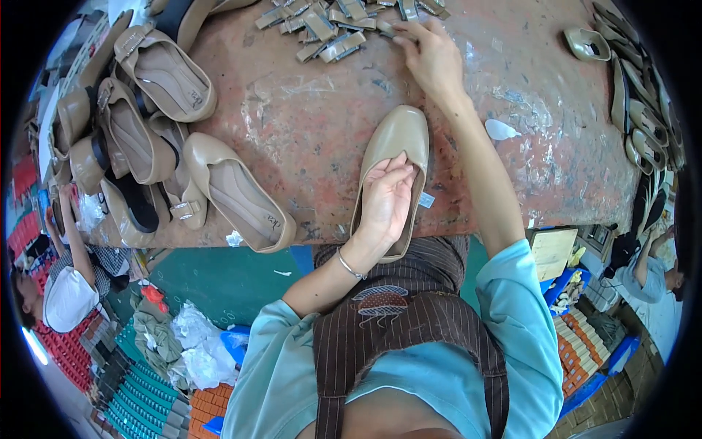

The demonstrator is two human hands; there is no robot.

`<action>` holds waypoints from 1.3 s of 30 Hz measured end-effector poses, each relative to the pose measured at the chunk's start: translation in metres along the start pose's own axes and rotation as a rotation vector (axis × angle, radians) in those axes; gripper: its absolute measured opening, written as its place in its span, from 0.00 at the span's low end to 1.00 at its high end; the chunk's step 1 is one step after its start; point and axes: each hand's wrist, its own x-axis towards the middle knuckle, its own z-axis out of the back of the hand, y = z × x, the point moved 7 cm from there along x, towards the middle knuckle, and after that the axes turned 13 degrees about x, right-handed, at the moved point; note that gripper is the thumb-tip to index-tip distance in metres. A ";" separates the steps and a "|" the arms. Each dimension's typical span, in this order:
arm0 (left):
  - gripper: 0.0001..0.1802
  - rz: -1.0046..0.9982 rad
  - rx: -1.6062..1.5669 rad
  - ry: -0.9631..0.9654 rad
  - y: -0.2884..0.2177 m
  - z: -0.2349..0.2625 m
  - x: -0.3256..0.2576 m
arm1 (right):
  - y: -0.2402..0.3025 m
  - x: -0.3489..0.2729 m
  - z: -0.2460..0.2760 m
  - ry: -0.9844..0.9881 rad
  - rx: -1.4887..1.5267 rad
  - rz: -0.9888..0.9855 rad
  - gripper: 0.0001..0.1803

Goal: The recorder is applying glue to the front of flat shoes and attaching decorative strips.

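A glossy beige flat shoe (395,132) stands on the near edge of the table, toe pointing away from me. My left hand (387,196) is closed on it, with fingers inside the opening against the upper. At the far side, my right hand (431,55) reaches to the edge of a pile of beige bows (318,25). Its fingertips pinch together at what looks like one small bow (385,28), partly hidden by the fingers. Left of my left hand lies another plain beige shoe (241,194), its opening facing up.
On the left are heaped beige shoes (164,73), some with bows. More shoes (640,95) line the right edge. A white scrap (502,129) lies on the worn reddish table (292,117). Crates (585,336) stand below right; plastic bags (201,347) lie below left. Other people sit at both sides.
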 end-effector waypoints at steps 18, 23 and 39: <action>0.15 0.001 0.085 0.035 -0.009 -0.016 -0.003 | 0.033 -0.115 0.034 0.311 0.762 -0.647 0.04; 0.14 -0.012 0.091 0.022 -0.012 -0.018 -0.002 | 0.033 -0.109 0.033 0.321 0.706 -0.574 0.05; 0.11 0.124 0.171 -0.073 -0.012 -0.011 -0.012 | 0.051 -0.123 0.042 0.160 0.745 -0.588 0.14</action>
